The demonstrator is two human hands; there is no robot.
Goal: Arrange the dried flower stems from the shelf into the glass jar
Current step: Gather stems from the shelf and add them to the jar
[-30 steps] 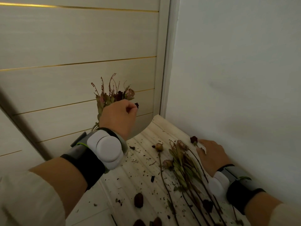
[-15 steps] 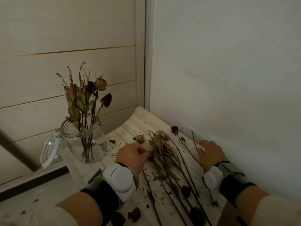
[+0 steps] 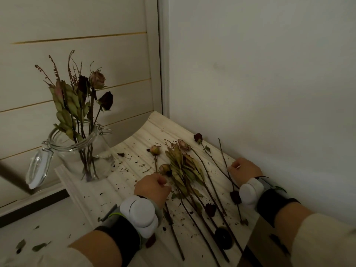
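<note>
The glass jar point(image 3: 82, 151) stands at the shelf's left end with its lid point(image 3: 37, 170) hanging open. Several dried flowers point(image 3: 82, 97) stand upright in it. More dried stems point(image 3: 185, 170) lie loose on the pale wooden shelf point(image 3: 123, 176). My left hand point(image 3: 152, 186) is down among them, its fingers curled at the stem of a pink rosebud point(image 3: 155, 150). My right hand point(image 3: 244, 169) lies by the wall, fingertips pinching a thin bare stem point(image 3: 222, 151) against the shelf.
A white wall point(image 3: 260, 83) runs along the right side of the shelf, and a panelled wall point(image 3: 77, 54) lies behind the jar. Crumbs, fallen petals and a dark round object point(image 3: 223, 238) litter the shelf's near end.
My left hand left the flowers standing in the jar and came down to the loose stems, closing on one. My right hand stayed by the wall.
</note>
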